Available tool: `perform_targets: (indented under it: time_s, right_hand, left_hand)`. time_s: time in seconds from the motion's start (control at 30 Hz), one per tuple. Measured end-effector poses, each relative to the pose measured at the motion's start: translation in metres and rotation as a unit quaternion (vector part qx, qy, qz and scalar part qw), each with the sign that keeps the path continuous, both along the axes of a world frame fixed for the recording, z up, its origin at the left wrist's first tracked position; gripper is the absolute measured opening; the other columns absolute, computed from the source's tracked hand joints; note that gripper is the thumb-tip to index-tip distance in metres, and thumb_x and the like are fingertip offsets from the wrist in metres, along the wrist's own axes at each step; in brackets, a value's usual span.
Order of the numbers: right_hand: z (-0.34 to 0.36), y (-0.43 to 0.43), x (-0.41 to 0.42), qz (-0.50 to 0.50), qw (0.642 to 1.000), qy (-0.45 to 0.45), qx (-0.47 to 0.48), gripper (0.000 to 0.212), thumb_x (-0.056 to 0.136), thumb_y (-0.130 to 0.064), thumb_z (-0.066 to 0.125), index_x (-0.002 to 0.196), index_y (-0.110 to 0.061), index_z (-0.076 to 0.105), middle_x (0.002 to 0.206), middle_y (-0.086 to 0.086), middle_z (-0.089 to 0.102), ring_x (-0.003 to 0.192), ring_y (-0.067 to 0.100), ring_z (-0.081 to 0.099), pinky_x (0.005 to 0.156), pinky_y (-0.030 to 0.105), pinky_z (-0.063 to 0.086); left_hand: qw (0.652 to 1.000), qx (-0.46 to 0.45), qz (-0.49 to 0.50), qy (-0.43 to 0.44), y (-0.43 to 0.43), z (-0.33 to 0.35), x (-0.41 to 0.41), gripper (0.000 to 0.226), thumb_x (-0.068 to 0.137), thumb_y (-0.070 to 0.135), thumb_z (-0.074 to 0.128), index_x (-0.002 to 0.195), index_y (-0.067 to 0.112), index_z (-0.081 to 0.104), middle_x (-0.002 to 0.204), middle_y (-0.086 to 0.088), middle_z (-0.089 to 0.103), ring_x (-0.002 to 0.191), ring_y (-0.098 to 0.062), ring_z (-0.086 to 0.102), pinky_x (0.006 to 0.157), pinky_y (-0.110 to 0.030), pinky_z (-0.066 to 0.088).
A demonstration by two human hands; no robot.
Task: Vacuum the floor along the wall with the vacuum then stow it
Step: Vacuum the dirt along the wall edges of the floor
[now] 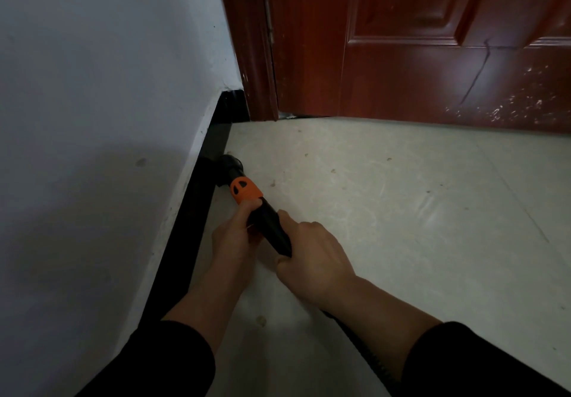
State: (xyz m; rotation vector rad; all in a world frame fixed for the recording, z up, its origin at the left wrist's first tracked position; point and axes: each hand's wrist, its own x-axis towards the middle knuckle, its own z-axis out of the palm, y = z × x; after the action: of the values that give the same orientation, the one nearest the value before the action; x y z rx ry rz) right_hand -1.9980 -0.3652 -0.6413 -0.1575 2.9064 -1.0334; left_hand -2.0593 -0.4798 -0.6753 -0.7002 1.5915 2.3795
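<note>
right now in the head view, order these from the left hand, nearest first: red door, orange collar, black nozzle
1. orange collar, against the left hand
2. black nozzle, just ahead by the baseboard
3. red door, far ahead

Single head view, close, facing forward-down at floor (386, 211) by wall (92, 88).

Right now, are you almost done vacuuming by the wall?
Not yet. Nothing shows which part of the floor is already clean. In hand: the left hand and right hand grip the vacuum wand, its nozzle at the black baseboard. Left: the stretch up to the door, the specks on the floor, then stowing the vacuum.
</note>
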Motion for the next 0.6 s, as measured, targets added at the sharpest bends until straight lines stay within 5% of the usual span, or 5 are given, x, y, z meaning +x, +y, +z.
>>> perform_targets:
  time_s: [0.33,0.6]
  right_hand:
    - [0.003,0.001,0.008,-0.005,1.000,0.015,-0.011,0.056,0.086,-0.017,0.052,0.140,-0.019,0.037,0.095,0.008,0.058,0.087,0.023,0.055,0.066,0.031,0.048]
    - [0.010,0.011,0.023,-0.019,1.000,0.009,-0.013,0.047,0.083,-0.013,0.054,0.129,-0.018,0.046,0.084,0.006,0.057,0.075,0.022,0.053,0.060,0.029,0.046]
  left_hand:
    - [1.000,0.003,0.008,-0.014,0.003,0.003,0.005,0.026,0.082,0.016,0.068,0.102,0.000,0.068,0.097,-0.015,0.068,0.086,-0.025,0.066,0.089,-0.037,0.053]
    - [1.000,-0.011,0.002,-0.017,0.015,0.009,0.018,0.015,0.082,0.017,0.069,0.094,0.007,0.070,0.090,-0.009,0.071,0.085,-0.022,0.068,0.078,-0.030,0.054]
